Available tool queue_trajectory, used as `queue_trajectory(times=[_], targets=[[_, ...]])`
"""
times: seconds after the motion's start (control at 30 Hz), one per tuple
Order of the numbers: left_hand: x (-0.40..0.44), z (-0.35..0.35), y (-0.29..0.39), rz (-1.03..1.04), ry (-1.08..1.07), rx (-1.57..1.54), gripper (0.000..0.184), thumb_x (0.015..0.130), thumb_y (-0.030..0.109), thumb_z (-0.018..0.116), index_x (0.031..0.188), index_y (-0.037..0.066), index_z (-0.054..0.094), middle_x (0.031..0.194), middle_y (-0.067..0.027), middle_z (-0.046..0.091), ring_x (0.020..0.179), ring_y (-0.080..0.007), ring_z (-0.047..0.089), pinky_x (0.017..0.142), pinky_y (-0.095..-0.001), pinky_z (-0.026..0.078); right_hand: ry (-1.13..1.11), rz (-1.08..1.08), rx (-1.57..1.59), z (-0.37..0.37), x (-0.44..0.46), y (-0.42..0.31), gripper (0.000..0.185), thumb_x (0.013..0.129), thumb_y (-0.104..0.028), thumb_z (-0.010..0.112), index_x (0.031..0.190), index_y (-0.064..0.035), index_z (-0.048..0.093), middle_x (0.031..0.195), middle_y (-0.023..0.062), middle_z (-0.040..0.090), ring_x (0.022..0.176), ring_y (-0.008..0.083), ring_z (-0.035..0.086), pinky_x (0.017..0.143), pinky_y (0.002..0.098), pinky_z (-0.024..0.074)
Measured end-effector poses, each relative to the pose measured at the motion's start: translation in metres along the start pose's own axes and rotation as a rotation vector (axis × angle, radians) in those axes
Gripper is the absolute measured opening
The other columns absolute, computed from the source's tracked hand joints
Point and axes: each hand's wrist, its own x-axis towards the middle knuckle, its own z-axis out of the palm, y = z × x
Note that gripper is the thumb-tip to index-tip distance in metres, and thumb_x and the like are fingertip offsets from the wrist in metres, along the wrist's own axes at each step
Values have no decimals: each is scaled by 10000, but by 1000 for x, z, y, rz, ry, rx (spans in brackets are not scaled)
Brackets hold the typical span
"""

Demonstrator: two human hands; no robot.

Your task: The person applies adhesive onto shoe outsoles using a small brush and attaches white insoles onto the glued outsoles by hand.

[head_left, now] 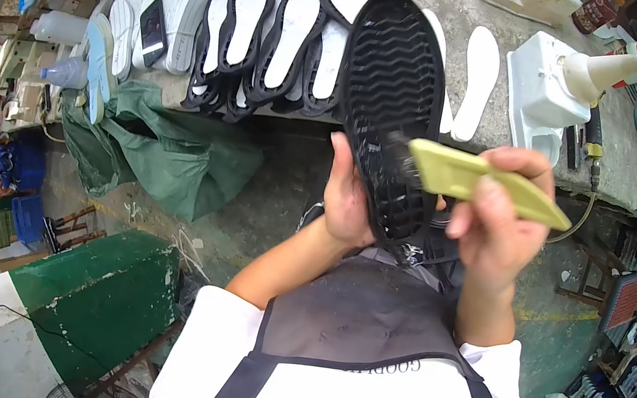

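Observation:
My left hand (350,205) is wrapped round the lower part of a black shoe sole (396,72), thumb on its left edge, fingers mostly hidden behind. The sole is held upright and tilted; zigzag ridges cover its upper part and grid-like hollows its lower end. In my right hand (501,227), pinched between thumb and fingers, is a brush (467,176) with a flat yellow handle. Its bristles, blurred by motion, are at the lower middle of the sole and look to touch it.
Several black soles with white insoles (292,32) line the bench edge. Stacked white insoles (186,9) and a phone (153,29) lie at left. Right of the sole are a loose insole (478,82) and a white container (546,90) with a cone-shaped nozzle. Green cloth (174,148) hangs below.

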Motion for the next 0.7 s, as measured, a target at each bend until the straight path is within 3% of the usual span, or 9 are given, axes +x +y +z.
queue_trajectory(times=[0.07,0.1,0.17,0.23,0.3,0.4,0.53,0.63,0.7], targets=[[5,-6,19,-144,-48,111,1007,875,806,154,1352,-16,488,1256,-222,600,1064,-358,645,891,-457,554,-47,35,-33,-16,3,-5,175,900,-43,609,1044,48,568,842,110,638,517,80,571,445,192,439],[9,17,23,-146,175,66,973,906,770,154,1340,-32,492,1238,-221,608,1019,-342,666,841,-424,581,-121,86,-87,-28,3,-8,188,899,-46,612,1054,53,571,838,111,641,520,82,574,444,192,436],[16,16,34,-241,266,260,899,930,738,179,1257,-9,558,1143,-173,655,922,-268,690,848,-436,578,-277,147,-159,-40,2,-13,192,868,-7,629,1050,53,621,840,128,660,535,89,594,455,187,441],[22,13,42,-320,177,243,810,970,676,206,1236,4,572,1109,-172,660,887,-243,692,745,-419,608,-547,56,-319,-38,11,-23,174,810,48,650,981,35,676,847,142,675,580,118,622,493,206,476],[27,16,44,-381,187,232,773,983,649,228,1209,1,583,1068,-179,667,874,-242,695,695,-404,614,-764,-154,-465,-36,17,-19,211,710,65,697,915,21,709,851,119,690,690,229,674,603,314,551],[33,21,42,-408,125,319,736,1021,565,219,1264,-52,539,1092,-247,664,963,-289,692,825,-346,585,-966,-245,-557,-24,19,-10,143,739,8,706,879,-13,725,826,154,702,707,226,702,583,291,550],[28,12,47,-581,8,174,716,1019,561,250,1263,-46,542,1120,-246,654,941,-281,697,819,-350,592,-1027,-184,-421,-35,17,-11,88,773,-73,699,845,-36,736,792,142,704,664,224,699,561,290,541],[24,19,47,-651,96,324,686,1022,546,277,1264,-37,547,1147,-215,650,969,-259,689,847,-357,585,-890,-235,-409,-30,18,-20,114,799,-142,679,805,-43,737,765,133,698,611,215,678,525,276,513],[26,28,35,-578,247,340,604,1021,513,357,1225,-10,580,1105,-141,673,943,-214,680,832,-347,568,-1008,-259,-463,-23,24,-17,127,787,-156,673,811,-44,728,764,119,685,608,224,666,523,285,505]])
